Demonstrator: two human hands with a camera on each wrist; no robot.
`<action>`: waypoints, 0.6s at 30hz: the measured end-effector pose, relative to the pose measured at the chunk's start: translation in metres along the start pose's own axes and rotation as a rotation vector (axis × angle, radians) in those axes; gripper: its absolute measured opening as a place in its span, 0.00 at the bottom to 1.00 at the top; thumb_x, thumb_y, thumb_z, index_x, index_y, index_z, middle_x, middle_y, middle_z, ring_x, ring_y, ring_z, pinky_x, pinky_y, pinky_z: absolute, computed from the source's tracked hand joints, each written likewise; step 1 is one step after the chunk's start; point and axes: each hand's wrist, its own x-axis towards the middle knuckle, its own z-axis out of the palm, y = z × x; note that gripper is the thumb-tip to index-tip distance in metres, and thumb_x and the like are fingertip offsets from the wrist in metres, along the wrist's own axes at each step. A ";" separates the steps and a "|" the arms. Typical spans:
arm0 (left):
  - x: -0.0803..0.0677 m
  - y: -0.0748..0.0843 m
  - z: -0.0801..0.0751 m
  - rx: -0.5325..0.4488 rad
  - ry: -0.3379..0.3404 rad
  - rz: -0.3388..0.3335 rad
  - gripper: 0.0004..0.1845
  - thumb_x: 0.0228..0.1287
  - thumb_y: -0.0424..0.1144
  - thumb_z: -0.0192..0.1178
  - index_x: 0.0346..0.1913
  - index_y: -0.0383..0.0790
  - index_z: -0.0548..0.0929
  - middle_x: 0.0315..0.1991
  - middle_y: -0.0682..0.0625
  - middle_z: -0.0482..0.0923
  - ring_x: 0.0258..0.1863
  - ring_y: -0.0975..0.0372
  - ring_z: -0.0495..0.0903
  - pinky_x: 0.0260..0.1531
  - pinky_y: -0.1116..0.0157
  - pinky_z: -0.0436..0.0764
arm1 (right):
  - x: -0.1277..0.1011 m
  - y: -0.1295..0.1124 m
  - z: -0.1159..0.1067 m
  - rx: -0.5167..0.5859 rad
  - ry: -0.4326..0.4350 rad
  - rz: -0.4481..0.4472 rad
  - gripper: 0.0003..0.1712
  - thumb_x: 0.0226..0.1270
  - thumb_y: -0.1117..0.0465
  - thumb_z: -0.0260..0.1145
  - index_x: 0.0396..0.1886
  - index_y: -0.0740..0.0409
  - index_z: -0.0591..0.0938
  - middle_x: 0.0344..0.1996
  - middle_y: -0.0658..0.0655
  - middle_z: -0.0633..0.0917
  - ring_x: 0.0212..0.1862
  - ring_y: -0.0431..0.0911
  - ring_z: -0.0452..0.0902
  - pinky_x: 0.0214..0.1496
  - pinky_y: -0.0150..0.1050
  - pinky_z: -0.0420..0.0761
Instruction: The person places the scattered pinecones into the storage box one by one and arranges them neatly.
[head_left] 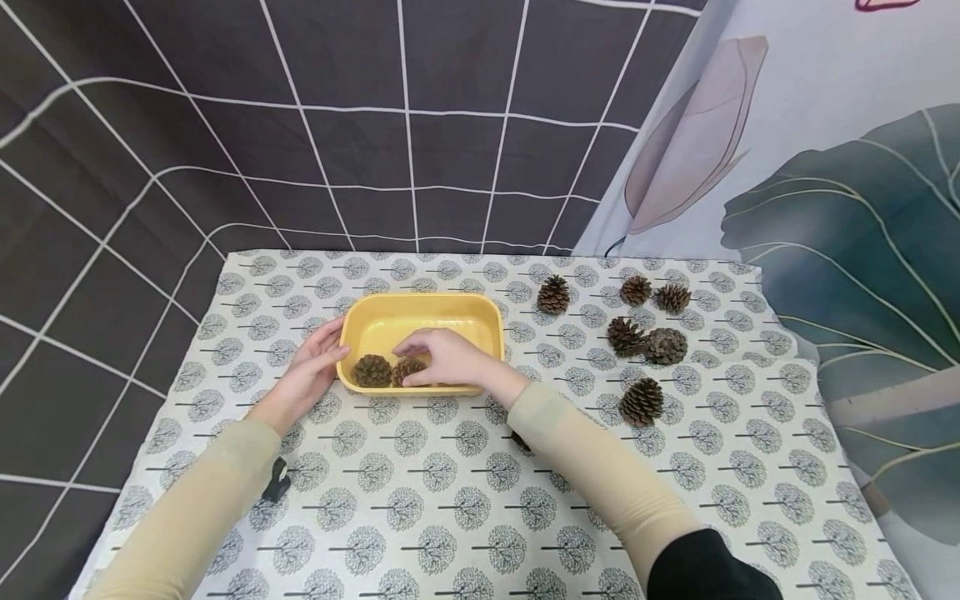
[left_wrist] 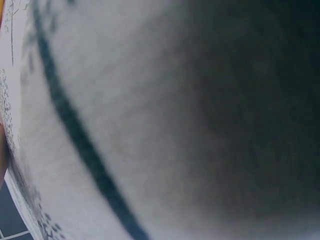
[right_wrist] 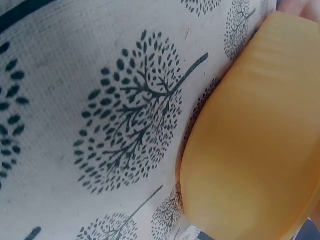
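A yellow rectangular tub point(head_left: 427, 307) stands on the tree-print cloth, with one pine cone point(head_left: 372, 371) lying in its front left corner. Beside that cone is a second pine cone point(head_left: 405, 372), partly covered by my right hand point(head_left: 450, 358). This hand reaches over the tub's right side, thumb and fingers bent around the second cone. My left hand point(head_left: 313, 367) rests against the tub's left end, its fingers extended along the outside and the thumb at the rim. In the right wrist view the tub's outer wall point(right_wrist: 250, 135) fills the right side. Mostly blurred cloth fills the left wrist view.
Several pine cones lie on the cloth right of the tub: one pine cone point(head_left: 553, 295) nearest it, a pair at the back, two touching cones point(head_left: 665, 346) in the middle, and a front cone point(head_left: 642, 402). A dark grid-patterned curtain point(head_left: 457, 150) hangs behind the table.
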 end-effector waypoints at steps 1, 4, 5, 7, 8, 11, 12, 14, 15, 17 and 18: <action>0.000 0.000 0.000 0.000 -0.001 -0.001 0.40 0.77 0.26 0.51 0.85 0.35 0.46 0.88 0.40 0.38 0.88 0.48 0.41 0.86 0.63 0.56 | -0.001 0.000 -0.001 0.004 0.001 0.001 0.32 0.66 0.55 0.78 0.67 0.58 0.81 0.64 0.55 0.88 0.65 0.49 0.85 0.80 0.45 0.76; 0.000 0.000 0.000 -0.003 0.000 -0.003 0.40 0.77 0.26 0.51 0.85 0.34 0.46 0.88 0.39 0.38 0.88 0.47 0.41 0.86 0.62 0.55 | -0.003 -0.002 -0.005 0.014 0.005 0.003 0.32 0.65 0.56 0.78 0.67 0.59 0.81 0.63 0.56 0.88 0.65 0.49 0.85 0.81 0.46 0.76; 0.000 0.000 0.000 -0.004 0.000 -0.003 0.40 0.77 0.26 0.51 0.85 0.34 0.46 0.88 0.39 0.38 0.88 0.47 0.41 0.87 0.62 0.55 | -0.004 -0.002 -0.006 0.014 0.008 0.003 0.32 0.65 0.56 0.78 0.67 0.59 0.81 0.63 0.56 0.88 0.65 0.49 0.85 0.81 0.45 0.76; 0.001 0.000 0.000 0.000 -0.003 -0.005 0.40 0.77 0.26 0.51 0.85 0.34 0.46 0.88 0.40 0.38 0.88 0.48 0.41 0.87 0.62 0.55 | -0.006 -0.002 -0.009 0.009 0.015 0.003 0.32 0.65 0.57 0.79 0.67 0.59 0.82 0.63 0.56 0.88 0.65 0.49 0.85 0.80 0.44 0.77; 0.001 -0.001 0.000 0.001 -0.004 -0.004 0.40 0.77 0.26 0.51 0.85 0.34 0.46 0.88 0.40 0.38 0.88 0.48 0.41 0.87 0.61 0.54 | -0.007 -0.003 -0.011 0.005 0.019 0.004 0.31 0.65 0.57 0.79 0.66 0.59 0.82 0.63 0.56 0.88 0.65 0.49 0.84 0.80 0.44 0.77; 0.001 -0.001 0.000 0.005 -0.008 -0.004 0.39 0.77 0.27 0.51 0.85 0.35 0.46 0.88 0.40 0.38 0.88 0.48 0.41 0.87 0.61 0.54 | -0.011 -0.003 -0.018 -0.005 0.036 0.008 0.31 0.65 0.56 0.79 0.66 0.58 0.82 0.63 0.56 0.88 0.66 0.50 0.83 0.79 0.43 0.78; 0.001 -0.001 -0.001 0.008 -0.009 -0.005 0.39 0.78 0.27 0.51 0.85 0.35 0.47 0.88 0.40 0.39 0.88 0.48 0.41 0.87 0.61 0.54 | -0.012 -0.003 -0.020 -0.005 0.043 0.009 0.31 0.65 0.56 0.79 0.66 0.58 0.82 0.63 0.56 0.88 0.66 0.50 0.83 0.79 0.43 0.78; 0.001 -0.001 -0.001 0.007 -0.007 -0.005 0.39 0.78 0.27 0.51 0.85 0.37 0.48 0.88 0.40 0.39 0.88 0.48 0.42 0.87 0.60 0.54 | -0.015 -0.003 -0.025 -0.002 0.057 0.010 0.30 0.66 0.57 0.78 0.66 0.58 0.82 0.63 0.56 0.88 0.67 0.51 0.83 0.79 0.44 0.78; 0.001 -0.001 -0.001 0.007 -0.006 -0.006 0.38 0.78 0.27 0.51 0.85 0.38 0.49 0.88 0.41 0.40 0.88 0.49 0.42 0.87 0.61 0.54 | -0.017 -0.002 -0.027 0.001 0.065 0.005 0.30 0.66 0.57 0.78 0.66 0.58 0.82 0.63 0.57 0.88 0.67 0.52 0.83 0.79 0.44 0.78; 0.001 -0.001 -0.001 0.005 -0.006 -0.009 0.38 0.78 0.27 0.52 0.85 0.40 0.51 0.88 0.41 0.40 0.88 0.49 0.43 0.87 0.60 0.54 | -0.021 -0.001 -0.032 0.013 0.082 -0.008 0.30 0.66 0.59 0.78 0.66 0.60 0.82 0.63 0.58 0.88 0.66 0.53 0.83 0.79 0.44 0.78; 0.001 -0.002 -0.002 0.005 -0.005 -0.010 0.38 0.78 0.27 0.52 0.85 0.40 0.51 0.88 0.41 0.40 0.88 0.49 0.43 0.87 0.60 0.53 | -0.023 0.000 -0.034 0.019 0.094 -0.018 0.29 0.65 0.59 0.78 0.65 0.60 0.83 0.63 0.59 0.88 0.66 0.53 0.83 0.79 0.44 0.78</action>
